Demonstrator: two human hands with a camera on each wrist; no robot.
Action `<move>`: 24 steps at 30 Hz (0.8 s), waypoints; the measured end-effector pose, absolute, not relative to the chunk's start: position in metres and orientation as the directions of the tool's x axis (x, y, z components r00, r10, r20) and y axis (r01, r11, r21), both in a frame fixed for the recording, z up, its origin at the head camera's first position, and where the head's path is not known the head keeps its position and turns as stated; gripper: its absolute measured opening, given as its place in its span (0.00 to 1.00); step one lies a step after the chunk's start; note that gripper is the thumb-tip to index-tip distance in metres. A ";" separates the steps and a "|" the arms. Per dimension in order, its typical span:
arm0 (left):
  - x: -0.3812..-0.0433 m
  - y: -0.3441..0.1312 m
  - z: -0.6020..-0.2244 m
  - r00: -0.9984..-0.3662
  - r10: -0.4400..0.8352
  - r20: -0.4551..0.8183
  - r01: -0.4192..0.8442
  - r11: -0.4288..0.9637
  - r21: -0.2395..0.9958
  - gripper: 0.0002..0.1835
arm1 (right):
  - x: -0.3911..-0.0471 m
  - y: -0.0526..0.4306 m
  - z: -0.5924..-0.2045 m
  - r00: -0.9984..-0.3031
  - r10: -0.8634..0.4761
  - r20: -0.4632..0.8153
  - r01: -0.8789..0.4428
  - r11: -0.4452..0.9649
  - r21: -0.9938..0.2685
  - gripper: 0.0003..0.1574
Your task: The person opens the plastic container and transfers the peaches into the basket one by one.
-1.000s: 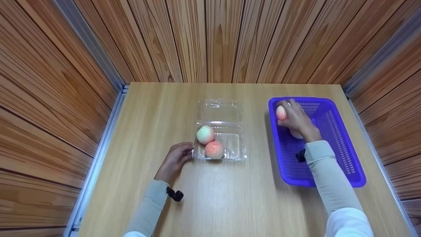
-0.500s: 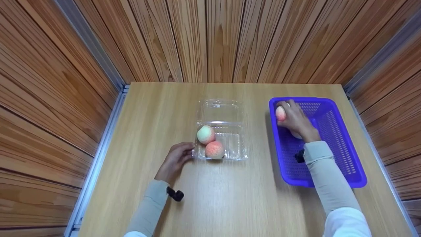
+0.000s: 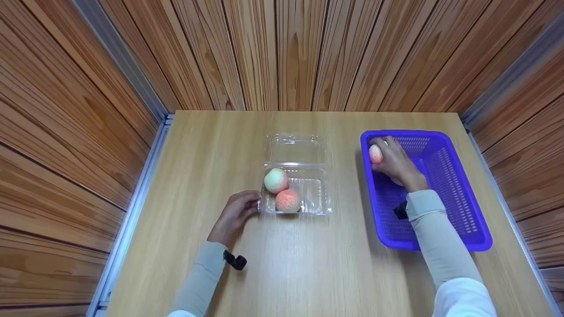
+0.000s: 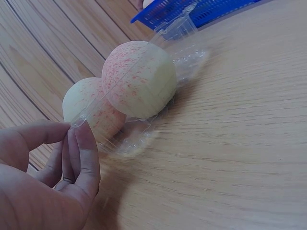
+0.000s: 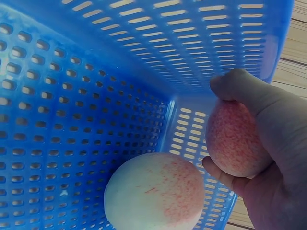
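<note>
Brown wood-plank walls point(image 3: 295, 57) surround a pale wooden table point(image 3: 295, 268). One round, pink-flecked peach point(image 5: 236, 139) sits gripped between the thumb and fingers of the right hand point(image 3: 398, 165), in the far left of a purple perforated plastic basket point(image 3: 371, 189), beside a paler peach point(image 5: 153, 191). Taking it up seems the step in hand; the next move likely calls for clearing the rim. To the left, the left hand point(image 3: 235, 212) pinches the left edge of a clear plastic clamshell point(image 3: 313, 198) bearing two touching peaches point(image 3: 276, 180).

Pink, violet and wood tones
I see pink speckles over pale peaches point(image 5: 154, 191), a violet basket point(image 3: 387, 215) reading blue in wrist views, fine grain along the tan tabletop point(image 3: 299, 264), dark streaks down brown wall panels point(image 3: 299, 57).
</note>
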State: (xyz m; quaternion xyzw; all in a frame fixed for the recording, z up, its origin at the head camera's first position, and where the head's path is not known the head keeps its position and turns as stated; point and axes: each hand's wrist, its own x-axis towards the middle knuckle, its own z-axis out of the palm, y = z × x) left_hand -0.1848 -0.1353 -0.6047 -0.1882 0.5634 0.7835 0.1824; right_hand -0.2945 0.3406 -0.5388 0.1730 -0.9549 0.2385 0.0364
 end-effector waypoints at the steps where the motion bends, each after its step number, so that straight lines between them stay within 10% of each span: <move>1: -0.185 -0.135 -0.605 -0.865 0.075 -0.496 -0.494 -0.298 0.817 0.15 | -0.294 0.341 -0.539 -0.936 -0.315 0.159 -0.352 0.822 -0.447 0.40; 24: -0.186 -0.135 -0.604 -0.859 0.076 -0.506 -0.504 -0.303 0.809 0.15 | -0.293 0.348 -0.544 -0.957 -0.289 0.025 -0.270 0.854 -0.445 0.40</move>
